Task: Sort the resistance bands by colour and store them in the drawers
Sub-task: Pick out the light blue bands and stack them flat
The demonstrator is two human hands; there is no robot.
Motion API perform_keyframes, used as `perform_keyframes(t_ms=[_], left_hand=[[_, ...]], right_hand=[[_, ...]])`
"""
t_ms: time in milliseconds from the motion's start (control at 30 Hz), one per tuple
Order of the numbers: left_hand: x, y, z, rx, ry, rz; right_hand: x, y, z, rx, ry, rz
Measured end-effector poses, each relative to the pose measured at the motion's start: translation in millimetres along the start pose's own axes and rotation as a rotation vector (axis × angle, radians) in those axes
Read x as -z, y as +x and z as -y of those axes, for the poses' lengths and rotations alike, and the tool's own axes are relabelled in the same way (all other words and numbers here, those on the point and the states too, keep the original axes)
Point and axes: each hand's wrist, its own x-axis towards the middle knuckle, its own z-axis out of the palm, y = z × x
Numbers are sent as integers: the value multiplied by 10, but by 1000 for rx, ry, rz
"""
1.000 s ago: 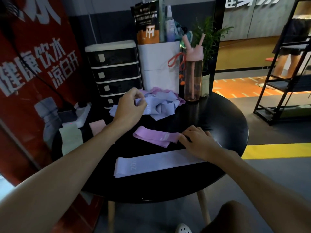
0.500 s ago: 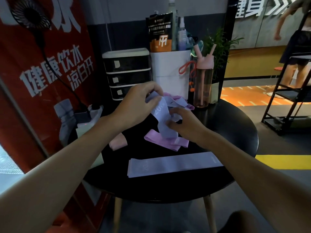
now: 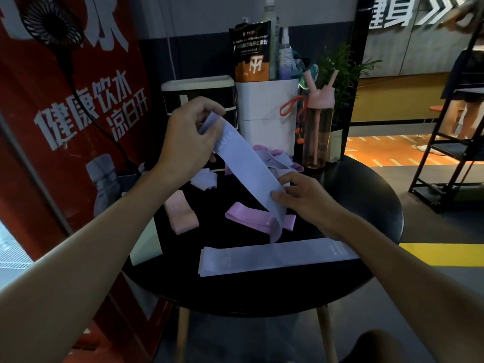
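A lavender band (image 3: pixel 246 174) stretches slantwise above the table (image 3: pixel 366 205), left hand (image 3: pixel 188 137) gripping its top end, right hand (image 3: pixel 301 197) pinching it lower down.

A: Black drawer unit with a cream top (image 3: pixel 199 83), top centre. How many drawers?
B: Can't tell. The left hand (image 3: pixel 188 142) and the raised lavender fabric band (image 3: pixel 248 174) cover everything below the top drawer.
A: Flat lavender band (image 3: pixel 275 255) on the round black table (image 3: pixel 372 195)?
B: Right end runs under the right forearm. Print past "20" is too blurred to read.
A: Jumbled pink and lavender bands (image 3: pixel 272 157) behind?
B: Partly hidden by the raised band, count unclear.
A: Pale green flat piece (image 3: pixel 145 244), left of centre?
B: Top is under the left forearm, can't identify it.
A: Edges?
B: Black round fan (image 3: pixel 49 24) is cut by the top edge, upper left. Bystander (image 3: pixel 468 108) is cut by the right edge.
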Motion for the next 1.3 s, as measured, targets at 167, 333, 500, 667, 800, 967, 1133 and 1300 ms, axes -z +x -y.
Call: perform_keyframes(t_ms=[167, 333, 500, 667, 800, 967, 1133, 1300], left_hand=[[86, -83, 107, 77, -25, -39], [119, -286, 248, 130, -35, -61], [84, -668, 308, 256, -115, -163], [-122, -1264, 368, 493, -181, -182], [-240, -1576, 479, 538, -73, -160], [-293, -1749, 504, 536, 22, -88], [-269, -1797, 538, 513, 138, -6], [-273, -1812, 564, 473, 213, 96]], right_hand=[[264, -167, -62, -17, 3, 15], [536, -323, -146, -84, -9, -31], [762, -509, -329, -61, -67, -147], [722, -661, -581, -35, -103, -408], [696, -710, -778, -1, -155, -508], [626, -740, -924, 66, -319, -552], [611, -752, -946, 45, -394, -520], [607, -759, -929, 59, -511, -479]])
